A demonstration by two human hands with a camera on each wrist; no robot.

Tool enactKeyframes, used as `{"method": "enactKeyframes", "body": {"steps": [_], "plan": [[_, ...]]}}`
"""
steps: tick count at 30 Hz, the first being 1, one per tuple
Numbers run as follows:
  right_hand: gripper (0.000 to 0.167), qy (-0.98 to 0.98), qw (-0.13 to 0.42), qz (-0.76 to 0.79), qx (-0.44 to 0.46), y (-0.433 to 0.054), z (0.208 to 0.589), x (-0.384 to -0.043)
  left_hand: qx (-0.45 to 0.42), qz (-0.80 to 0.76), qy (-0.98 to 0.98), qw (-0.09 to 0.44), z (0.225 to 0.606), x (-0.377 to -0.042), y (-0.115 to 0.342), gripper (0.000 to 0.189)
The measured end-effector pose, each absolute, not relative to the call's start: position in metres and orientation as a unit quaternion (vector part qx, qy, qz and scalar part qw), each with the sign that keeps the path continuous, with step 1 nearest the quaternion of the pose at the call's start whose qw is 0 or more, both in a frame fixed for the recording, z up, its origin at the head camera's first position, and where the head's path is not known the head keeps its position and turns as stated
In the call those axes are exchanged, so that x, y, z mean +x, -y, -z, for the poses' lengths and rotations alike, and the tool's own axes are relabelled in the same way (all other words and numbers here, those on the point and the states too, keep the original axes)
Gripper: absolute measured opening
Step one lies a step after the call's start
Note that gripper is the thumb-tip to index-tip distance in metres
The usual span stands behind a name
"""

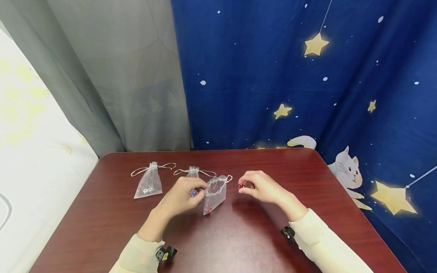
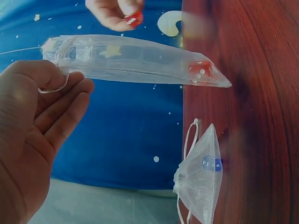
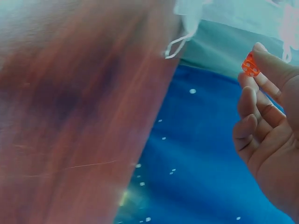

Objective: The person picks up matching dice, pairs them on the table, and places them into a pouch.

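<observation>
My left hand (image 1: 181,194) pinches the rim of a white mesh drawstring bag (image 1: 217,196), which hangs with its mouth open. Through the mesh, a red die (image 2: 200,70) shows at the bag's bottom. To the right of the bag, my right hand (image 1: 262,185) holds another red die (image 3: 251,64) between thumb and fingertips. The die is apart from the bag's mouth, at about the height of its upper part in the head view.
A second mesh bag (image 2: 202,184), its neck drawn in, holds blue dice (image 2: 212,163) and stands behind my left hand. Farther left on the dark red table (image 1: 225,246) is a third bag (image 1: 153,177) with white dice (image 1: 148,190). Curtains (image 1: 239,76) hang behind.
</observation>
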State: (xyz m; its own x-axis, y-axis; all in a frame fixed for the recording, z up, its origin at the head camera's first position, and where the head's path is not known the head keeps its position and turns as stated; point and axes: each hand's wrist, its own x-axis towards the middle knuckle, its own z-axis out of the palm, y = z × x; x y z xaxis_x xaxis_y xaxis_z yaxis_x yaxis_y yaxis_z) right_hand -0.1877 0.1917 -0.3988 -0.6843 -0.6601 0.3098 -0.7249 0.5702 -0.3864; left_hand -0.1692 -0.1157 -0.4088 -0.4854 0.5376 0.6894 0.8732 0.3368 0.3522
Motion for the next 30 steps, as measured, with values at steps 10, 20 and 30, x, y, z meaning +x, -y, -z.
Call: {"method": "enactKeyframes", "body": {"steps": [10,20,30], "plan": [[0.012,0.868,0.075,-0.273,0.407,-0.174,0.368,-0.191,-0.448,0.354,0.789,0.225,0.407,-0.169,0.116,0.016],[0.014,0.850,0.085,-0.283,0.437,-0.154,0.353,-0.187,-0.453,0.347,0.793,0.213,0.409,-0.168,0.111,0.016],[0.014,0.849,0.072,-0.265,0.451,-0.144,0.351,-0.182,-0.458,0.343,0.786,0.235,0.406,-0.168,0.106,0.016]]}}
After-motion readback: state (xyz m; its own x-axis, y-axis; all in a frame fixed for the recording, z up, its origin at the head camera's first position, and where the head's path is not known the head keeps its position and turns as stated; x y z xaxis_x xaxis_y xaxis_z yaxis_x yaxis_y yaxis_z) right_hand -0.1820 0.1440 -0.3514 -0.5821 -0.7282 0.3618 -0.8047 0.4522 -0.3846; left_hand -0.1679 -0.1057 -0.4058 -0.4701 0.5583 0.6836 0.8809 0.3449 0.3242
